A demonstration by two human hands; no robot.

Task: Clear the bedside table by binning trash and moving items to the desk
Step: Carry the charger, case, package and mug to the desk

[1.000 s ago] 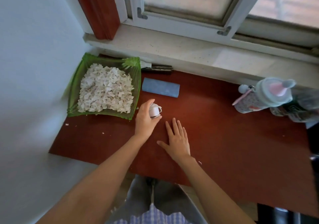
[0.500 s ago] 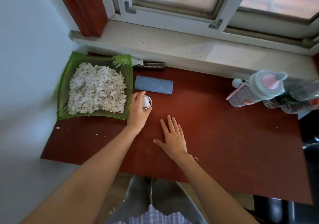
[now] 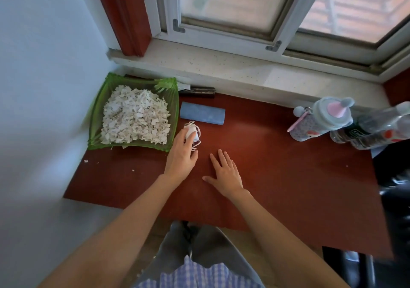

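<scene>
White charger plug with its thin coiled cable sits on the red-brown wooden desk, just beside the right edge of the green plastic tray, and the left hand's fingers are draped over it, curled lightly around the plug body, thumb on the near side — a loose grip, cable loops spilling out to the right. That left hand is palm-down, wrist low, forearm running in from the lower left. Over to the right hand: flat on the desk, fingers spread and straight, holding nothing, thumb angled out to the left, forearm coming in from the lower right. The tray is heaped with white shredded paper scraps, a few bits scattered on the desk in front of it. Beyond the plug lies a blue rectangular cloth pouch, near but apart. Far right, a pastel child's drinking bottle lies touching a clear plastic bottle
</scene>
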